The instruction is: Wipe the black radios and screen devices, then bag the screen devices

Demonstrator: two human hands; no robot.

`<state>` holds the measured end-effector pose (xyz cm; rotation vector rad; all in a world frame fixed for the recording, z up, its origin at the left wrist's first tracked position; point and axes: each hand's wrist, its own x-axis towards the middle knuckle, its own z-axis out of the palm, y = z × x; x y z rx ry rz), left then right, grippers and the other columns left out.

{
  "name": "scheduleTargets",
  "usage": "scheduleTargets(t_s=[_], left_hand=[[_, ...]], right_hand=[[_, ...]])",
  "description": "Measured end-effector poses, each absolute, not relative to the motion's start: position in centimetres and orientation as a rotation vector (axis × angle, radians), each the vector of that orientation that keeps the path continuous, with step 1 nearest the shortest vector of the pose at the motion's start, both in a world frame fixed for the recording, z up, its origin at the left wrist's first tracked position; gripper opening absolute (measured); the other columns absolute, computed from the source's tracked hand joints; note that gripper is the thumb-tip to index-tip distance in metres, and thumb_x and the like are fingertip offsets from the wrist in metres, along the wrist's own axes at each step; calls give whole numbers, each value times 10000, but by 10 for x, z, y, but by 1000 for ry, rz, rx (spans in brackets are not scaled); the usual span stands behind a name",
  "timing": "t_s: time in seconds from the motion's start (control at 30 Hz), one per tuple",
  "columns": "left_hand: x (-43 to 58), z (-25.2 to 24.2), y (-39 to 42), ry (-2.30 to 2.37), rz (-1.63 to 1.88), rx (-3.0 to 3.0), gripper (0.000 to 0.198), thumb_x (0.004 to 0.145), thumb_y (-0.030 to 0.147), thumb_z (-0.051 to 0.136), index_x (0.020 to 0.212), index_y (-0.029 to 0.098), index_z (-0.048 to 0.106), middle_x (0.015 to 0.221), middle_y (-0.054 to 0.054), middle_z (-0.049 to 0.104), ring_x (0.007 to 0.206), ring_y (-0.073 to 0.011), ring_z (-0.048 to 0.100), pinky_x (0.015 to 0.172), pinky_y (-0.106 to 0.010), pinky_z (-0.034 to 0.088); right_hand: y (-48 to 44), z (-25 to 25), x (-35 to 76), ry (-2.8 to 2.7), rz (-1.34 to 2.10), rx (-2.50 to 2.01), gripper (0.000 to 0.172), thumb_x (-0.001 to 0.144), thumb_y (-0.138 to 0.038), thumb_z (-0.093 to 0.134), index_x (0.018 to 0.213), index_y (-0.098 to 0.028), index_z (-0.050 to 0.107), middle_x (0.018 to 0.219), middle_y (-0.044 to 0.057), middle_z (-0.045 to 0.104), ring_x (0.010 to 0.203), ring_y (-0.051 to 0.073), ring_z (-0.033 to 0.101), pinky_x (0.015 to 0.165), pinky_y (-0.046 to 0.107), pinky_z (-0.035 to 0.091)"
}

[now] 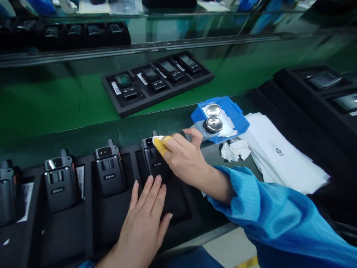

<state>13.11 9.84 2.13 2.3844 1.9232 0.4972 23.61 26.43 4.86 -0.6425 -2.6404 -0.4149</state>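
Observation:
Several black handheld radios lie back side up in a black foam tray (90,223). The rightmost radio (157,164) is under my hands. Yellow covers wrap fingers of my right hand (185,158), which presses a small white wipe (157,138) on the top of that radio, by its camera window. My left hand (145,219) lies with its fingers spread, fingertips at the lower end of the same radio. To the left sit a second radio (109,176), a third (59,190) and, at the edge, another (7,197).
A blue bin (237,115) holds white wipes and a metal-topped bottle (213,125). Crumpled wipes (235,149) and a white cloth stack (281,150) lie right of it. Behind, a foam tray (131,108) carries more radios on a green surface. More dark trays (312,93) are at the right.

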Motion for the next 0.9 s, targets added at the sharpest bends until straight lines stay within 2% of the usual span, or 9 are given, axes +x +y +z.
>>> scheduleTargets(t_s=[0.13, 0.4, 0.53, 0.7, 0.9], left_hand=[[131, 21, 99, 1931, 494, 2402, 421, 870, 224, 458, 1268, 91, 488, 1363, -146, 508, 1317, -275, 396, 1099, -527, 289], [129, 25, 100, 1916, 475, 2406, 424, 867, 210, 463, 1273, 88, 483, 1370, -151, 499, 1315, -276, 399, 1097, -528, 289], [130, 24, 100, 1925, 490, 2373, 428, 879, 222, 442, 1287, 98, 472, 1373, -152, 495, 1323, -271, 388, 1105, -531, 267], [131, 22, 99, 1926, 483, 2384, 427, 883, 236, 433, 1280, 85, 476, 1359, -150, 511, 1308, -277, 409, 1112, -528, 249], [132, 23, 99, 1949, 506, 2329, 427, 877, 226, 435, 1279, 90, 479, 1384, -147, 483, 1318, -282, 395, 1101, -542, 269]], right_hand=[[263, 48, 223, -2619, -409, -561, 291, 877, -89, 439, 710, -210, 644, 771, -8, 588, 820, 135, 444, 948, 403, 138], [272, 45, 241, -2597, -394, -753, 339, 857, -44, 426, 606, -190, 600, 698, 4, 541, 774, 143, 442, 916, 392, 152], [260, 47, 261, -2591, -288, -835, 300, 845, -45, 442, 634, -183, 606, 792, 14, 574, 799, 147, 452, 882, 389, 168], [229, 47, 259, -2599, -219, -623, 219, 847, -105, 518, 695, -187, 652, 785, 15, 595, 795, 149, 457, 911, 390, 163], [223, 39, 257, -2647, -283, -607, 285, 866, -94, 452, 683, -199, 643, 761, 10, 607, 798, 153, 482, 915, 393, 190]])
